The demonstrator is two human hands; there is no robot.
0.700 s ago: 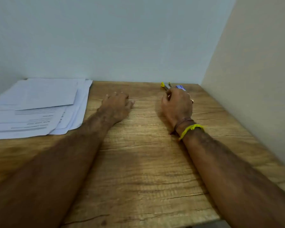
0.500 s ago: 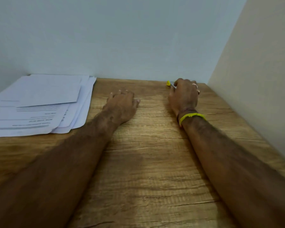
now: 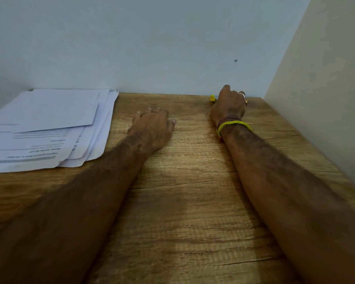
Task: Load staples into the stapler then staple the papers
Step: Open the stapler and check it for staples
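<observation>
A loose stack of white printed papers (image 3: 49, 128) lies at the table's far left. My right hand (image 3: 229, 107), with rings and a yellow wristband, is curled over the stapler at the back edge by the wall. Only a yellow tip of the stapler (image 3: 213, 97) shows left of my fingers; the rest is hidden under my hand. No staples are in sight. My left hand (image 3: 152, 128) rests palm down on the wood near the middle, right of the papers, fingers slightly apart and holding nothing.
The wooden table (image 3: 189, 201) fills the view, bounded by a pale wall at the back and a cream wall (image 3: 326, 99) on the right. My two forearms stretch across the table towards the back.
My right hand has reached further back and closed over the stapler, hiding its blue and grey parts. The left hand has barely moved. The view has tilted slightly upward.
</observation>
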